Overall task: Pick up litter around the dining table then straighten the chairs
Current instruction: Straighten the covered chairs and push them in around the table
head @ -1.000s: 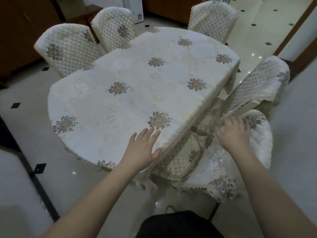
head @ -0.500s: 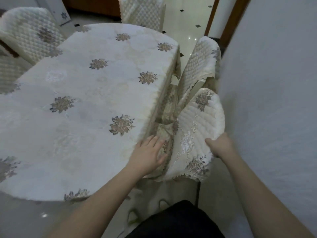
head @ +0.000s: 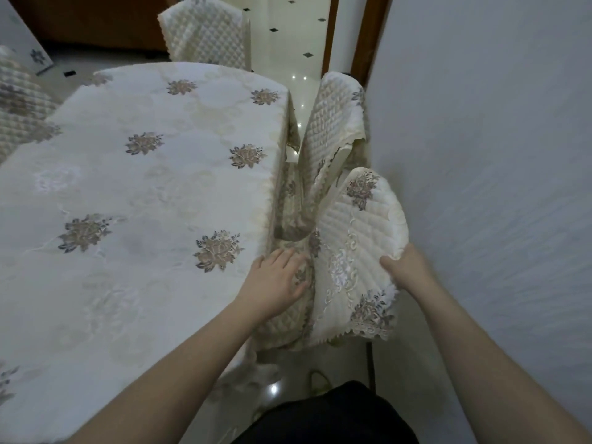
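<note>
Near chair, quilted cover, wedged between desk and wall.
Right hand grips the backrest edge, fingers curled; left hand rests flat on the seat, fingers straight. No litter visible; straightening apparently underway, next chair askew.

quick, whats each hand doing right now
Left hand: open, fingers straight, resting on the cream quilted chair seat cover beside the table.
Right hand: gripping the edge of the near cream quilted chair back.
</note>
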